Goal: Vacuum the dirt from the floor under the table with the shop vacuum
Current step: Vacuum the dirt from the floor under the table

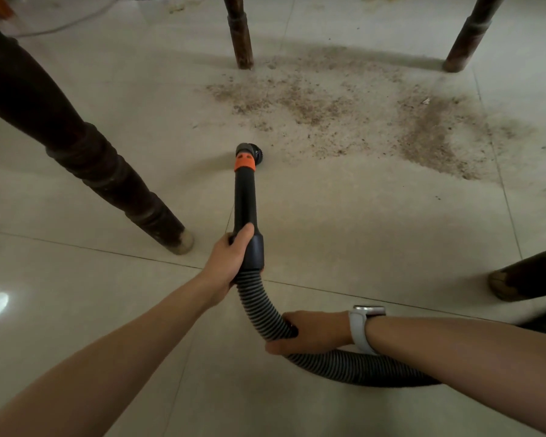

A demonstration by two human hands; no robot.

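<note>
So that the nozzle is steered toward the dirt, the wand is gripped by the left hand; the hose is gripped by the right hand, keeping slack clear.

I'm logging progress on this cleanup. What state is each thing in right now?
Dirt patch: still spread on the tiles, not vacuumed.
Nozzle: low at the floor, short of the dirt.
Wand: gripped by left hand.
Hose: bent, held by right hand.
</note>
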